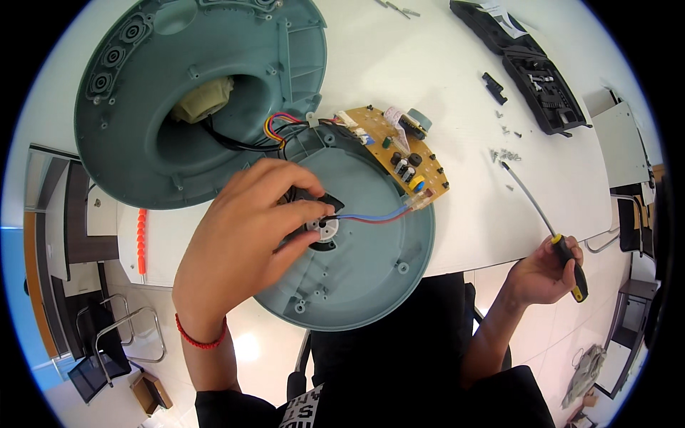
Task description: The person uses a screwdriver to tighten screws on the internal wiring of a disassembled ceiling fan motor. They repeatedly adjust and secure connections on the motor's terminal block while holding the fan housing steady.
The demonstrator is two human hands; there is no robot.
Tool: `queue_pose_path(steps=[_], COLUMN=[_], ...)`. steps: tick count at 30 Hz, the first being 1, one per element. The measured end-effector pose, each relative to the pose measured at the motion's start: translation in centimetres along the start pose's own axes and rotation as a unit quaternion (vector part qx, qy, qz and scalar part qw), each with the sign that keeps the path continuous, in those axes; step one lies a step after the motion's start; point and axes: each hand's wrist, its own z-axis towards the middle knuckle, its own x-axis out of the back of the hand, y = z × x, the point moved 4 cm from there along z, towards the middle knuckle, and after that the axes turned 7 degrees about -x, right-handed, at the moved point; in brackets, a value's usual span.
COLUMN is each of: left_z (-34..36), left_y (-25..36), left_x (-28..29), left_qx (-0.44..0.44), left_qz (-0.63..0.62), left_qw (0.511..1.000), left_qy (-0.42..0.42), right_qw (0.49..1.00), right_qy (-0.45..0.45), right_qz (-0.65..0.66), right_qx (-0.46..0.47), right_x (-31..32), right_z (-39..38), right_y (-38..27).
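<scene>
My left hand (246, 228) reaches over a round grey-green plastic base (371, 274). Its thumb and fingertips close on a small white round part with black wings (327, 230), set near the middle of the base. Blue and red wires (378, 217) run from there to a tan circuit board (399, 153), which lies tilted across the base's far right rim. In my right hand (540, 274), held off the table's front edge, is a screwdriver (567, 257) with a black and yellow handle; its shaft slants up and left, the tip near loose screws (508, 155).
A large grey-green housing (135, 160) sits at the far left, joined to the board by coloured wires (282, 127). An open black tool case (546, 93) lies far right, with a black bit holder (494, 88) beside it. An orange-red ribbed strip (141, 241) lies at left.
</scene>
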Motion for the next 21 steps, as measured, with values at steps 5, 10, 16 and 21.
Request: queue_pose_path(steps=[5,10,16,21], left_z=[0.25,0.51,0.53,0.57], left_y=[0.17,0.29,0.5,0.59], left_x=[0.11,0.18,0.23,0.23], left_qx=[0.016,-0.005,-0.021,-0.011], left_qz=[-0.018,-0.007,-0.008,-0.006], left_qw=[1.0,1.0,1.0,1.0], left_qy=[0.005,0.01,0.013,0.02], right_qw=[1.0,1.0,1.0,1.0], right_qy=[0.005,0.003,-0.011,0.002], right_qz=[-0.002,0.006,-0.005,-0.011], right_qx=[-0.001,-0.01,-0.008,-0.004], right_x=[-0.12,-0.26,-0.23,-0.71], right_z=[0.02,0.0,0.1,-0.03], right_y=[0.0,-0.02,0.0,-0.08])
